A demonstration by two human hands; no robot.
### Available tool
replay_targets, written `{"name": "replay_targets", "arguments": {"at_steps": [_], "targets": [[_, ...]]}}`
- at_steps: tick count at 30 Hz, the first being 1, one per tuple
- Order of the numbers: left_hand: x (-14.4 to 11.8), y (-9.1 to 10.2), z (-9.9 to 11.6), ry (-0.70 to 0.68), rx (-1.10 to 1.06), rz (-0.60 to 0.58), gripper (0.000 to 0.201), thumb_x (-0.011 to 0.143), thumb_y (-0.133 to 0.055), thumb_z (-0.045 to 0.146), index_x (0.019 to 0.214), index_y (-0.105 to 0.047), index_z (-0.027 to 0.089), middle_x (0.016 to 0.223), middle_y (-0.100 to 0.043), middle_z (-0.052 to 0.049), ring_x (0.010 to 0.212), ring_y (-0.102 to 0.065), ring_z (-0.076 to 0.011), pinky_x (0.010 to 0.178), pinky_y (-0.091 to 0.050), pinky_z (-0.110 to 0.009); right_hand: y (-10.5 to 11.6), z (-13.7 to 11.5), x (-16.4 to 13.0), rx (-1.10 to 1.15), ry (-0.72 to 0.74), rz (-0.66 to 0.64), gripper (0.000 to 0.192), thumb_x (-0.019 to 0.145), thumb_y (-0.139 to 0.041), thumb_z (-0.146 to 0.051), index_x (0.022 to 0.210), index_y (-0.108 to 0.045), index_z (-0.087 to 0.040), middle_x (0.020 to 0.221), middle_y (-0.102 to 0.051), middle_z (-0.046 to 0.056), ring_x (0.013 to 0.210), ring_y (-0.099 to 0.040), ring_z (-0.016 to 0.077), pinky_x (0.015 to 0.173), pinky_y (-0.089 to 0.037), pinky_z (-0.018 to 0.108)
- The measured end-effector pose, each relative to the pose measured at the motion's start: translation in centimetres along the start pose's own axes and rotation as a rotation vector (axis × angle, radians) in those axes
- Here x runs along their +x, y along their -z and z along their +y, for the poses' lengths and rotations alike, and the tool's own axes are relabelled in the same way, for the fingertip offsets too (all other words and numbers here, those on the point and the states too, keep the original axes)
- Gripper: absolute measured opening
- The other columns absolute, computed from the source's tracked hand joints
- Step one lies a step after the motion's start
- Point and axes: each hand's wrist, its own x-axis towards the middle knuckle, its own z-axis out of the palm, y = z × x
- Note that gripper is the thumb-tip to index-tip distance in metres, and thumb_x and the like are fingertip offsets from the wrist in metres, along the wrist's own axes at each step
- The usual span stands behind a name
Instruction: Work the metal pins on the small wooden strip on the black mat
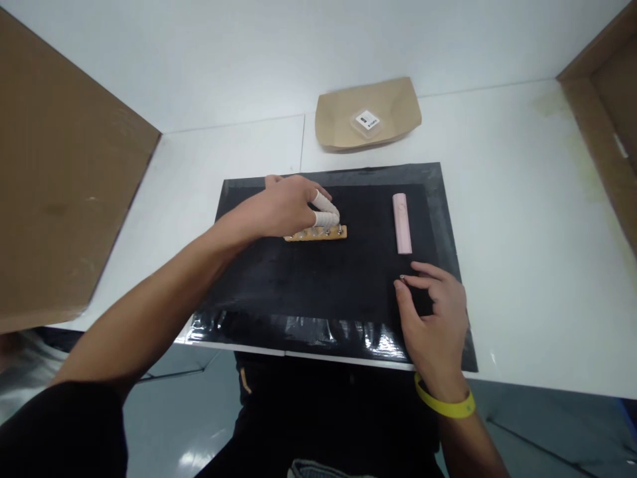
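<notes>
My left hand (293, 202), with white covers on its thumb and a finger, reaches over a narrow wooden strip (318, 235). Its covered tips are pinched together at a small shiny metal piece (340, 230) that stands at the strip's right end. Several other small metal pieces stand along the strip, partly hidden by the hand. My right hand (438, 315) pinches a tiny metal part (403, 277) between thumb and index finger, low over the black mat (358, 279). Just beyond those fingers lies a smooth pink cylinder (403, 224).
A brown cardboard tray (334, 123) at the back holds a small clear case (365, 123) with a white label. Brown boards stand left (70, 172) and right (597, 126) of the white table (527, 219). The mat's glossy border reaches the table's front edge.
</notes>
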Motion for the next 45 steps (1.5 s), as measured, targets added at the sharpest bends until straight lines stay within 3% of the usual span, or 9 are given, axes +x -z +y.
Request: {"name": "replay_targets", "arguments": {"at_steps": [3,8,15,18,21,26,31,36,45], "targets": [[0.4,0.4,0.4,0.082,-0.078,-0.126,0.032,0.086,-0.061,0.035,0.107,-0.085,0.031,0.141,-0.074,0.001,0.119,-0.069,-0.0289,0.11,-0.039,-0.047,0.0,0.0,0.0,-0.001,0.001,-0.003,0.008,0.1,-0.066,-0.027,0.096,-0.069,-0.02,0.115,-0.074,0.009,0.109,-0.07,0.0278,0.098,-0.051,0.051],[0.9,0.4,1.6,0.131,-0.031,-0.165,0.042,0.078,-0.057,0.017,0.106,-0.085,0.032,0.141,-0.073,0.003,0.126,-0.066,-0.0312,0.117,-0.029,-0.054,0.1,-0.1,0.0,-0.009,0.007,-0.006,0.009,0.1,-0.066,-0.027,0.096,-0.069,-0.02,0.114,-0.074,0.01,0.109,-0.07,0.0275,0.098,-0.052,0.051],[1.6,-0.3,1.1,0.117,0.023,-0.123,0.048,0.07,-0.055,0.012,0.102,-0.086,0.029,0.124,-0.081,0.0,0.122,-0.067,-0.0323,0.115,-0.029,-0.055,0.1,0.0,0.0,-0.011,0.013,-0.013,0.01,0.101,-0.066,-0.028,0.097,-0.069,-0.019,0.115,-0.074,0.011,0.109,-0.07,0.0285,0.099,-0.051,0.052],[2.1,-1.0,0.2,0.041,0.02,-0.075,0.047,0.069,-0.054,0.013,0.1,-0.086,0.031,0.116,-0.083,0.0,0.118,-0.068,-0.0319,0.114,-0.028,-0.055,0.1,0.0,0.0,-0.014,0.022,-0.015,0.009,0.1,-0.066,-0.027,0.096,-0.069,-0.019,0.115,-0.074,0.011,0.109,-0.07,0.0288,0.098,-0.051,0.052],[2.3,-1.4,-0.6,-0.035,0.015,-0.046,0.045,0.073,-0.056,0.014,0.102,-0.086,0.031,0.118,-0.082,0.0,0.119,-0.068,-0.0315,0.115,-0.026,-0.056,0.1,0.0,0.0,-0.018,0.02,-0.017,0.008,0.1,-0.066,-0.027,0.096,-0.069,-0.02,0.115,-0.075,0.01,0.109,-0.07,0.0284,0.098,-0.051,0.051],[2.1,-1.0,-0.9,-0.039,0.018,-0.046,0.042,0.079,-0.057,0.016,0.107,-0.084,0.031,0.13,-0.078,0.0,0.122,-0.066,-0.0306,0.117,-0.025,-0.053,0.2,0.0,0.0,-0.017,0.01,-0.028,0.009,0.1,-0.066,-0.027,0.097,-0.069,-0.02,0.115,-0.074,0.011,0.109,-0.07,0.0288,0.098,-0.051,0.052],[1.4,-0.5,-1.0,-0.081,0.032,-0.057,0.034,0.09,-0.061,0.036,0.116,-0.082,0.03,0.128,-0.077,-0.003,0.127,-0.064,-0.033,0.116,-0.026,-0.053,0.1,0.1,0.0,-0.019,0.02,-0.02,0.008,0.1,-0.066,-0.027,0.096,-0.069,-0.02,0.114,-0.075,0.01,0.108,-0.07,0.0281,0.099,-0.051,0.052],[1.1,-1.0,-0.4,-0.086,0.055,-0.025,0.05,0.086,-0.071,0.062,0.123,-0.079,0.029,0.14,-0.071,-0.007,0.141,-0.052,-0.0378,0.118,-0.025,-0.055,0.0,0.1,0.0,-0.011,0.016,-0.016,0.008,0.1,-0.067,-0.027,0.095,-0.068,-0.021,0.114,-0.075,0.009,0.108,-0.07,0.0277,0.099,-0.051,0.051],[1.6,-2.0,0.2,-0.095,0.014,-0.032,0.05,0.08,-0.08,0.059,0.118,-0.081,0.027,0.141,-0.072,-0.008,0.142,-0.051,-0.0382,0.113,-0.027,-0.052,0.0,0.3,0.0,-0.02,0.024,-0.02,0.008,0.1,-0.066,-0.028,0.096,-0.068,-0.021,0.114,-0.075,0.01,0.108,-0.07,0.0274,0.098,-0.051,0.05]]}}
